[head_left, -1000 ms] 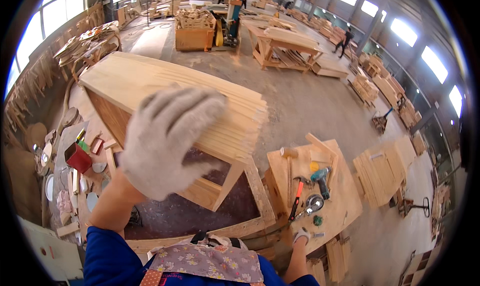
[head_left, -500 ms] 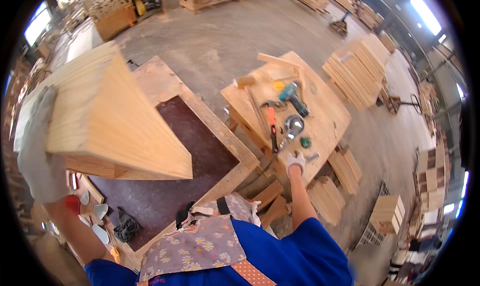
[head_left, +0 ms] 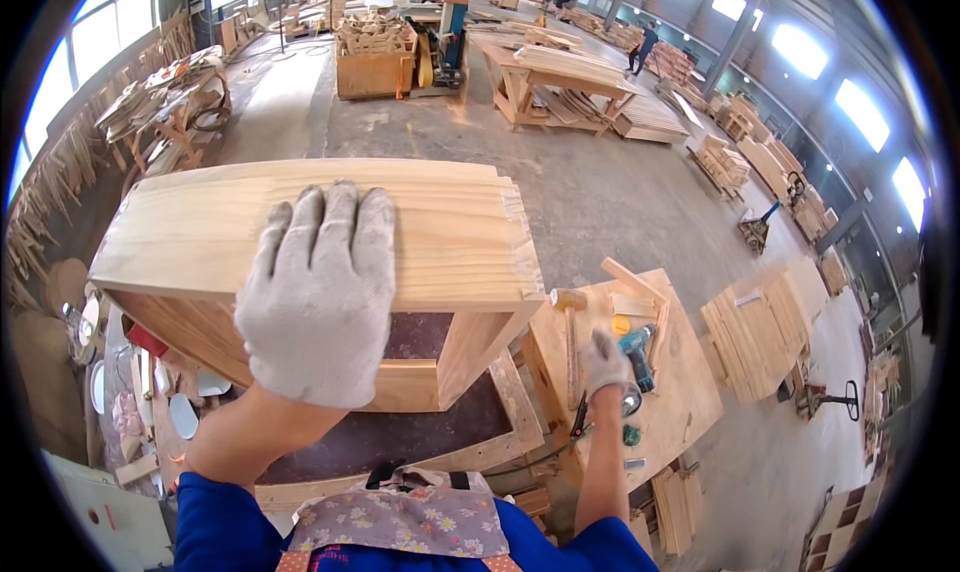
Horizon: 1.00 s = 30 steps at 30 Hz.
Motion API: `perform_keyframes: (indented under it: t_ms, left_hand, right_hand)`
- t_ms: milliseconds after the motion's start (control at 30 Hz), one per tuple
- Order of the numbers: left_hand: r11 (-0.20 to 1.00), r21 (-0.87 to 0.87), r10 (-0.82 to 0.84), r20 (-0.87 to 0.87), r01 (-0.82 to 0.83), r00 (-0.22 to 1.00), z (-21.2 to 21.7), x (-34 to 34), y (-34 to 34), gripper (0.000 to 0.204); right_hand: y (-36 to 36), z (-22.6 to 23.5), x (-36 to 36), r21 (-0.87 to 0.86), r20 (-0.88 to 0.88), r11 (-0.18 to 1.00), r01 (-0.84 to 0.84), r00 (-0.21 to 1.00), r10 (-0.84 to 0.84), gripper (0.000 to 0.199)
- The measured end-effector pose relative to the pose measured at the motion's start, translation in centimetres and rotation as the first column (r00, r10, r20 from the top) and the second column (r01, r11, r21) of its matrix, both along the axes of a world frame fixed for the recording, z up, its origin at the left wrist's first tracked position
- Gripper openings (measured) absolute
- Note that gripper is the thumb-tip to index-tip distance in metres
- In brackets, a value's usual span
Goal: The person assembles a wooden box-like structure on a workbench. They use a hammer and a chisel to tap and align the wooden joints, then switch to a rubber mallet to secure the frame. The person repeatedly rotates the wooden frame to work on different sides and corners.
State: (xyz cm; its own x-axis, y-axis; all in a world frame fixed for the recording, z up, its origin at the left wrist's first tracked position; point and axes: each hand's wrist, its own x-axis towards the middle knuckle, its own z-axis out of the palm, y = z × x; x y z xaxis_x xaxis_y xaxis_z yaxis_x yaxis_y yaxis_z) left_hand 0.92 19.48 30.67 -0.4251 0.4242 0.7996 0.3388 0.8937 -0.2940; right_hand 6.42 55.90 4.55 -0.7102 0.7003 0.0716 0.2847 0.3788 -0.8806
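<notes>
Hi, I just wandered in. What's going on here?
Someone's gloved left hand lies flat on top of an open-sided wooden box, which is on a dark-topped bench. Their gloved right hand is over a smaller wooden table to the right, beside a drill; whether it grips anything is hard to tell. A mallet lies there too.

We see bright windows (head_left: 862,114) at two o'clock, tall panes (head_left: 97,44) at ten, grey floor (head_left: 420,140) at twelve, a bench (head_left: 560,79) at one.
</notes>
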Motion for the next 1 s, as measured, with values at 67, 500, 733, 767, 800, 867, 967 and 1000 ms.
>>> perform_keyframes:
  t_ms: [67,500,733,767,800,867,967,1000]
  left_hand:
    - [1.0,-0.01,0.012,-0.005,-0.013,1.0,0.0,0.1,0.0,0.034]
    - [0.998,0.054,-0.017,0.062,0.013,0.998,-0.3,3.8,-0.7,0.042]
    - [0.998,0.056,-0.041,0.103,0.036,0.994,-0.5,5.0,-1.0,0.046]
    - [0.997,0.061,-0.045,0.066,0.041,0.997,-0.5,5.0,-1.0,0.042]
    - [0.997,0.066,-0.049,0.03,0.047,0.998,-0.4,5.1,-1.0,0.037]
    - [0.995,0.054,-0.087,0.003,0.087,0.996,-0.1,5.2,-1.1,0.033]
    - [0.984,0.033,-0.175,0.033,0.174,0.984,0.0,5.3,-1.7,0.037]
    - [0.98,0.038,-0.199,0.042,0.197,0.979,-0.2,5.2,-1.8,0.039]
  right_hand:
    - [-4.7,10.6,-1.1,-0.204,-0.358,0.936,-0.287,0.912,0.201,0.049]
    - [-15.3,21.7,1.1,0.048,-0.604,0.583,-0.811,0.442,0.664,0.078]
    - [-15.5,22.0,2.3,0.061,-0.552,0.621,-0.781,0.492,0.673,0.077]
    - [-15.6,22.1,2.5,0.063,-0.555,0.623,-0.78,0.491,0.672,0.076]
    - [-15.7,22.1,2.6,0.066,-0.558,0.624,-0.779,0.49,0.67,0.076]
    - [-15.8,22.0,2.8,0.063,-0.557,0.628,-0.776,0.495,0.668,0.075]
    - [-15.9,22.0,3.4,0.047,-0.535,0.638,-0.769,0.52,0.666,0.074]
    - [-15.9,21.9,3.6,0.037,-0.525,0.647,-0.761,0.536,0.661,0.074]
